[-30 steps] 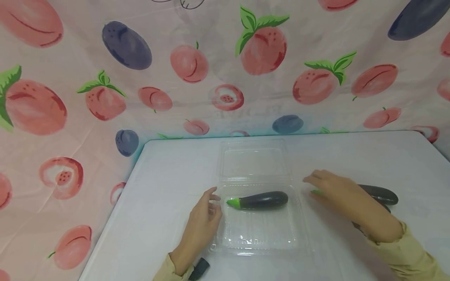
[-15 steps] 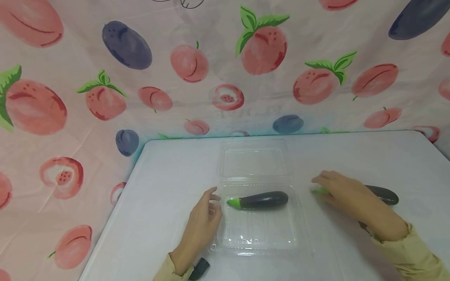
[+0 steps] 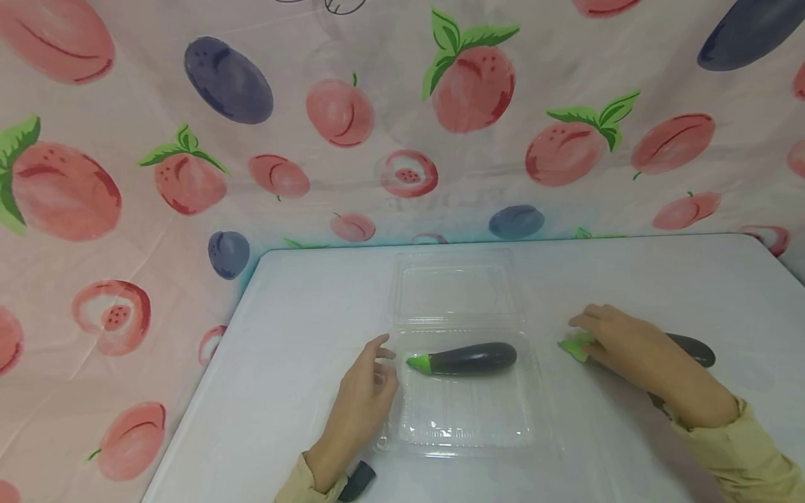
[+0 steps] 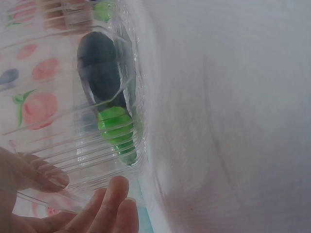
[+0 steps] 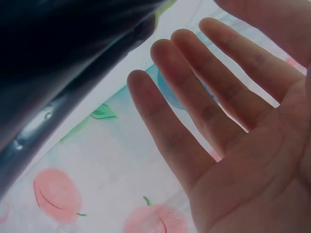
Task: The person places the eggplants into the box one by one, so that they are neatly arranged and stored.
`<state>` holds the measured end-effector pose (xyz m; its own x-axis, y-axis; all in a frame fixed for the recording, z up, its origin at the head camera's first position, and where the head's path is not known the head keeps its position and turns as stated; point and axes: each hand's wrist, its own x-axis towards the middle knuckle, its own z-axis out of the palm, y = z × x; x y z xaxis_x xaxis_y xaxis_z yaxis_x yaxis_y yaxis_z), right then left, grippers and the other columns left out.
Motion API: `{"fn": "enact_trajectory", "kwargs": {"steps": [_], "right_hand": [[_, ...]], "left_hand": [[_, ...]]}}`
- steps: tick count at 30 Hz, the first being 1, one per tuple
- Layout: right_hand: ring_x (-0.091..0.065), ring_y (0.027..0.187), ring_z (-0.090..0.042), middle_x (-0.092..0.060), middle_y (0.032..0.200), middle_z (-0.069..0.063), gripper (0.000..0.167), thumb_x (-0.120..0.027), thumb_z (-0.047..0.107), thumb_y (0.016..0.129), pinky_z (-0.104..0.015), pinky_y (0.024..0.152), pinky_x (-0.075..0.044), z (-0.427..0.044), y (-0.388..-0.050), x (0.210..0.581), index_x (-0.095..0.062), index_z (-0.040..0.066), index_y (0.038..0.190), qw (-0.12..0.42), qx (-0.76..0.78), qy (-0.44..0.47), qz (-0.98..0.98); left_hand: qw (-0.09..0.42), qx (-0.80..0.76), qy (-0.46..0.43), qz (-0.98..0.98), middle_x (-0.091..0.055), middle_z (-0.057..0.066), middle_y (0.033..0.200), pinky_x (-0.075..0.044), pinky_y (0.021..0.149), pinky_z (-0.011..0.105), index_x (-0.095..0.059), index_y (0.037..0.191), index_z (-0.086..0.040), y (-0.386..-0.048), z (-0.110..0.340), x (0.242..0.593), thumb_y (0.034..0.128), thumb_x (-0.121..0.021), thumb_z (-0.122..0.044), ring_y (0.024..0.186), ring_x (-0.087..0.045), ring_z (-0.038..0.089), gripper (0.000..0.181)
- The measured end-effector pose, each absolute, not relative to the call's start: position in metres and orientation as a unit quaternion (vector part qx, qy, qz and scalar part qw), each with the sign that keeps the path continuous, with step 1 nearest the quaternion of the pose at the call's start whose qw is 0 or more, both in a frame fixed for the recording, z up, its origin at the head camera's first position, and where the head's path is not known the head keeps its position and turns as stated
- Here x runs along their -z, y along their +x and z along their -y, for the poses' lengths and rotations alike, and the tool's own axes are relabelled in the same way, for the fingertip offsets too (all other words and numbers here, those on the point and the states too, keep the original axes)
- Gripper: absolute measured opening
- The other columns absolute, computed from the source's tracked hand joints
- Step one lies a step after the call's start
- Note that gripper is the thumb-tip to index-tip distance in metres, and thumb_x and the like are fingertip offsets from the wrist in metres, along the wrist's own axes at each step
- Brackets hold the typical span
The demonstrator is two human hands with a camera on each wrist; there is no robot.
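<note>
The head view shows, nearest, tan sleeves [image 3: 736, 454] and a small dark object [image 3: 356, 482] beside the left cuff. The left hand [image 3: 363, 391] lies at the left side of a clear plastic container [image 3: 465, 419], fingers loosely bent and thumb apart from them; the left wrist view puts them close to the clear wall, but whether they touch it cannot be told. The right hand [image 3: 629, 349] is over another eggplant, whose green cap [image 3: 575, 346] pokes out past the fingers; in the right wrist view those fingers are nearly straight and slightly spread, beside dark glossy skin and not clamped round it. A dark rounded end [image 3: 694, 349] past the wrist may belong to a further one, though the arm hides too much to be sure.

The work looks partway along: one eggplant [image 3: 478, 359] is in the container's base, on its side, cap toward the left hand, while at least one is outside and the lid [image 3: 455, 290] is folded back, not closed.

White covering spreads over the table [image 3: 283, 314]. Behind it and to the left hangs a pale pink cloth [image 3: 264, 209] printed with peaches and blue-purple fruit.
</note>
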<state>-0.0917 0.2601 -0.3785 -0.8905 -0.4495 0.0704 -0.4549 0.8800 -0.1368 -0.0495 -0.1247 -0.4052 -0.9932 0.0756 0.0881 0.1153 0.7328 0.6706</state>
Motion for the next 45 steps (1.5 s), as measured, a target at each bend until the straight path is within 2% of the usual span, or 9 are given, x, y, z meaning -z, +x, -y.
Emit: {"fn": "enact_trajectory", "kwargs": {"steps": [11, 26, 37, 45], "right_hand": [[-0.064, 0.099, -0.030, -0.067, 0.104, -0.010, 0.036, -0.081, 0.009, 0.080, -0.049, 0.081, -0.055, -0.264, -0.094, 0.379, -0.069, 0.002, 0.113, 0.018, -0.070, 0.231, 0.970], [-0.063, 0.103, -0.035, -0.066, 0.106, -0.014, 0.034, -0.077, 0.006, 0.082, -0.054, 0.082, -0.054, -0.273, -0.096, 0.378, -0.067, 0.000, 0.114, 0.006, -0.072, 0.218, 0.973], [-0.065, 0.096, -0.032, -0.066, 0.100, -0.011, 0.032, -0.078, 0.004, 0.081, -0.050, 0.079, -0.055, -0.278, -0.096, 0.378, -0.068, -0.001, 0.111, 0.026, -0.070, 0.229, 0.971], [-0.064, 0.094, -0.031, -0.065, 0.098, -0.011, 0.032, -0.078, 0.002, 0.079, -0.049, 0.077, -0.055, -0.281, -0.097, 0.380, -0.068, -0.002, 0.110, 0.019, -0.065, 0.226, 0.972]], "left_hand": [[0.029, 0.360, -0.051, 0.931, -0.065, 0.001, 0.121, -0.056, 0.082, 0.031, -0.043, 0.145, -0.011, -0.050, 0.124, 0.406, 0.0975, -0.055, -0.017, 0.096, -0.064, 0.010, 0.049], [0.027, 0.362, -0.051, 0.930, -0.065, 0.001, 0.122, -0.057, 0.084, 0.033, -0.043, 0.145, -0.011, -0.049, 0.124, 0.405, 0.0976, -0.055, -0.017, 0.098, -0.064, 0.011, 0.049], [0.030, 0.362, -0.055, 0.930, -0.065, 0.001, 0.122, -0.057, 0.083, 0.032, -0.044, 0.145, -0.011, -0.049, 0.124, 0.404, 0.0973, -0.055, -0.016, 0.098, -0.064, 0.012, 0.049], [0.027, 0.365, -0.050, 0.929, -0.065, 0.001, 0.122, -0.056, 0.084, 0.033, -0.044, 0.145, -0.011, -0.049, 0.124, 0.404, 0.0975, -0.055, -0.016, 0.098, -0.064, 0.011, 0.049]]}}
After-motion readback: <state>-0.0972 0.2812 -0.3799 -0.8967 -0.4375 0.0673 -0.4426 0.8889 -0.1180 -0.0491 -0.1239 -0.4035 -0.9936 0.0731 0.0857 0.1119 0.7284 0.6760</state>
